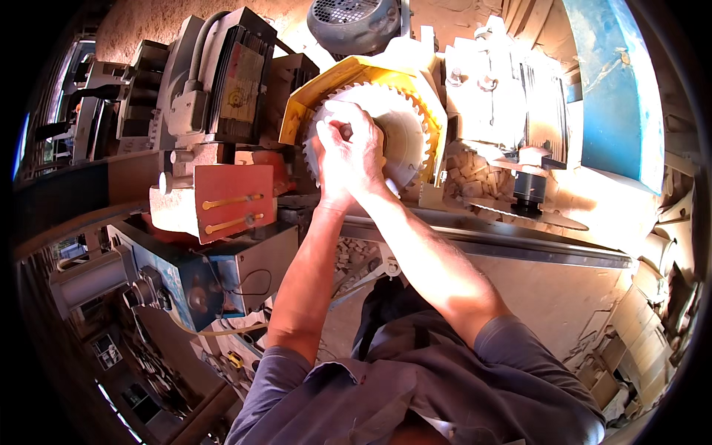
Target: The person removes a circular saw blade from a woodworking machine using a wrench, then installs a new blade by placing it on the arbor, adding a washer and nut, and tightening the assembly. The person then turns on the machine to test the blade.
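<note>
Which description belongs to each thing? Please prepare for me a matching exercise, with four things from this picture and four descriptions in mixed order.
Things:
1. saw blade
2. guard
3. flat plate
4. motor

Descriptions:
A. red, to the left of the blade
B. grey, at the picture's top edge
C. round and toothed
D. yellow, partly around the blade

Right pairs: 1-C, 2-D, 3-A, 4-B.

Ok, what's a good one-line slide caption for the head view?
Left hand and right hand overlap in front of a toothed saw blade framed by a yellow guard.
</note>
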A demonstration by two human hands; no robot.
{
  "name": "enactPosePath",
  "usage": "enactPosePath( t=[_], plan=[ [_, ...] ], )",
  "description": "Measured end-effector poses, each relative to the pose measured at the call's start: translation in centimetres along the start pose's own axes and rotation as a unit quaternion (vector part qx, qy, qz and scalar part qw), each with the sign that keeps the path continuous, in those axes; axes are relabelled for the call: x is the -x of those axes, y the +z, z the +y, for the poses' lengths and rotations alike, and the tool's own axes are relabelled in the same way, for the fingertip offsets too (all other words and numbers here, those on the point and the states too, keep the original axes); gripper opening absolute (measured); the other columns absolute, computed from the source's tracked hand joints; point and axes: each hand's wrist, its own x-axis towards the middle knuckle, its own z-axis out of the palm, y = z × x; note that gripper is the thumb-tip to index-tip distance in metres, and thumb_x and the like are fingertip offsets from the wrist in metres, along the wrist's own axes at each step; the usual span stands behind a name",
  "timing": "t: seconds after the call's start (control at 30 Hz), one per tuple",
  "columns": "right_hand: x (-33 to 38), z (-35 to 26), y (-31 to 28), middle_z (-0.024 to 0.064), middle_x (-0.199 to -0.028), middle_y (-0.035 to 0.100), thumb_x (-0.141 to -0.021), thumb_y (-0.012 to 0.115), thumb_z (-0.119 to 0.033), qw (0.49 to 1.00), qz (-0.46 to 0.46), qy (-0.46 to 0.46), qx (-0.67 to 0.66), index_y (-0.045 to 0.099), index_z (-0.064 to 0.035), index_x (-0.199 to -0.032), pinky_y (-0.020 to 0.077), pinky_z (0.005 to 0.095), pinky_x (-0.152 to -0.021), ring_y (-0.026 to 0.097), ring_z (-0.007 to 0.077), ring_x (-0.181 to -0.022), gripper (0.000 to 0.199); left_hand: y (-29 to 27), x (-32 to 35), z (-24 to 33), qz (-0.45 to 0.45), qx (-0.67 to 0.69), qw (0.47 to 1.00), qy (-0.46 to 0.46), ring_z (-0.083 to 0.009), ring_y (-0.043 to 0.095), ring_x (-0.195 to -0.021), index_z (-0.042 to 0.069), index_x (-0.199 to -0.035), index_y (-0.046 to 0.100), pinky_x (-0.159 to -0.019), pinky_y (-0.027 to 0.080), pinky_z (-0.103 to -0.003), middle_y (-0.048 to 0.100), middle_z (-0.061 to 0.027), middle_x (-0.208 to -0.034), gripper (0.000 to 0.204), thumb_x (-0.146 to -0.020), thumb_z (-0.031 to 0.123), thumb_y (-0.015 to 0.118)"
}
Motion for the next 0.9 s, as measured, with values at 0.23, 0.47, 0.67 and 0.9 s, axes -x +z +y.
enactPosePath(
  t=[0.23,0.47,0.67,0.9],
  plan=[
    [-3.0,1.6,2.1,0.008,-0.072,0.068,-0.083,0.069,-0.012,0.999,-0.042,0.022,0.027,0.072,-0.0055,-0.089,0.0538,0.0343,-0.069,0.067,0.0202,-0.068,0.01,0.5,0.4,0.1,0.041,0.047,0.996,-0.058,-0.0277,0.062,-0.106,0.001,-0.122,0.058,-0.09,0.052,-0.041,0.062,-0.0153,-0.113,0.068,-0.065,0.019,0.09],
    [-2.1,2.1,-2.6,0.0096,-0.09,0.071,-0.086,0.067,-0.003,0.999,0.043,0.02,0.022,0.068,-0.0005,-0.104,0.0545,0.0328,-0.082,0.068,0.0203,-0.088,0.018,-0.7,0.7,-0.8,0.034,-0.189,0.977,0.092,-0.0346,0.053,-0.123,-0.004,-0.156,0.024,-0.11,0.041,-0.042,0.05,-0.0217,-0.131,0.124,-0.06,0.028,0.095],
    [-0.8,2.9,-5.1,0.0071,-0.102,0.07,-0.087,0.066,-0.006,0.974,0.003,0.227,-0.016,0.067,0.0082,-0.11,0.0523,0.0299,-0.084,0.065,0.0179,-0.089,0.027,-1.0,0.7,0.1,0.043,-0.176,0.979,0.089,-0.0349,0.045,-0.122,-0.006,-0.15,0.031,-0.108,0.042,-0.042,0.049,-0.0217,-0.129,0.12,-0.054,0.023,0.097],
    [-1.6,3.9,-5.6,0.0026,-0.103,0.067,-0.085,0.057,-0.002,0.941,-0.043,0.298,-0.155,0.066,-0.0018,-0.129,0.0514,0.0257,-0.061,0.063,0.0131,-0.08,0.045,-1.9,-0.9,1.9,-0.061,-0.244,0.966,0.063,-0.0416,0.045,-0.127,-0.004,-0.153,0.027,-0.111,0.039,-0.048,0.051,-0.0257,-0.135,0.121,-0.057,0.021,0.096]
  ],
)
